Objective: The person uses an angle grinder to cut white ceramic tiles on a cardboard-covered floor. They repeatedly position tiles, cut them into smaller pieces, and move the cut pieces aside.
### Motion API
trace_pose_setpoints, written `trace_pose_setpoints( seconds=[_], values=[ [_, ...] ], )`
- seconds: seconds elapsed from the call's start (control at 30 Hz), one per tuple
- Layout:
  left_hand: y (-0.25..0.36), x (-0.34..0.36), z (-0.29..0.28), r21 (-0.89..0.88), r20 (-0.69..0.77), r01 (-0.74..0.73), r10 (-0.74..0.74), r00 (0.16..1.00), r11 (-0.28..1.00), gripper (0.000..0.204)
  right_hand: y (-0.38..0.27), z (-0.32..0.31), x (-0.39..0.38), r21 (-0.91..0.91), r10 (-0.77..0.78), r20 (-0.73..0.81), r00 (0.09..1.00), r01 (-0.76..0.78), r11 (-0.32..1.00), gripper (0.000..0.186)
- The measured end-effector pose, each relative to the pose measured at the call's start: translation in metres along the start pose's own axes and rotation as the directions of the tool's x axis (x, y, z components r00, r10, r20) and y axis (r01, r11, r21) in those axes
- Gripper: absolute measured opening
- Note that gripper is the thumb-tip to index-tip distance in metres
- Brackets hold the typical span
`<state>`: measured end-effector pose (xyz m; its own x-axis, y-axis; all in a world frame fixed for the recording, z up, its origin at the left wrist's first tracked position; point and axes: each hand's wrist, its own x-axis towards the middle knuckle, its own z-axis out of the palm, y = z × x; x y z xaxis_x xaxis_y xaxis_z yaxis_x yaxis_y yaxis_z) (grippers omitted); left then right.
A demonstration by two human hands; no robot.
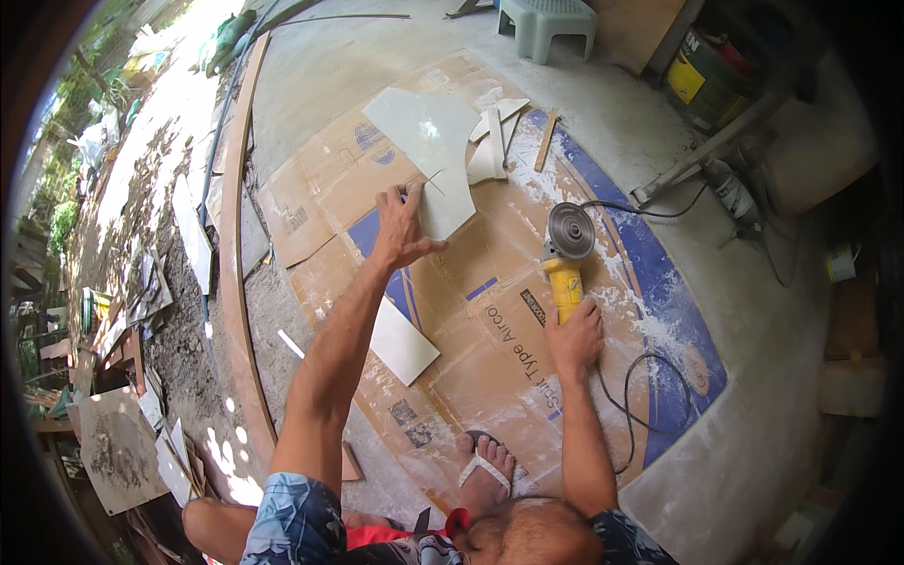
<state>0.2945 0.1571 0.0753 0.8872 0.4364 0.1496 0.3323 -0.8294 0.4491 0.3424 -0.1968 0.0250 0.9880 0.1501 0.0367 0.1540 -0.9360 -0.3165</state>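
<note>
My right hand is wrapped round the yellow body of an angle grinder. Its round disc faces up, and the tool rests on or just over the cardboard. At the left edge of a pale grey tile piece is my left hand, thumb and fingers spread, fingertips at the edge. I cannot tell how firmly they touch it. That tile has a curved right side and a short dark cut line. Beside it lie narrow tile offcuts. A white rectangular tile strip lies under my left forearm.
Flattened cardboard, dusted white, covers the concrete floor. The grinder's black cord loops at right. A small wooden stick lies beyond the grinder. A plastic stool and a dark bucket stand farther off. A long wooden board edges the left.
</note>
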Motion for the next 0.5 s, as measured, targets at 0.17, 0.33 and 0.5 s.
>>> trace_pose_setpoints(
  seconds=[0.17,0.33,0.5],
  values=[
    [-0.02,-0.039,-0.003,0.021,0.006,-0.011,0.011,1.0,1.0,0.126,0.003,0.004,0.0,-0.041,-0.004,-0.002,1.0,0.004,0.999,0.06],
    [-0.03,-0.056,-0.015,-0.021,0.023,-0.047,0.048,0.999,0.999,0.121,0.003,0.006,0.001,-0.04,-0.023,-0.016,1.0,0.023,0.999,0.059],
    [-0.021,-0.046,-0.007,-0.07,0.073,0.011,-0.006,0.997,0.997,0.121,0.005,0.005,0.001,-0.044,-0.028,-0.029,0.999,0.027,0.999,0.06]
  ],
)
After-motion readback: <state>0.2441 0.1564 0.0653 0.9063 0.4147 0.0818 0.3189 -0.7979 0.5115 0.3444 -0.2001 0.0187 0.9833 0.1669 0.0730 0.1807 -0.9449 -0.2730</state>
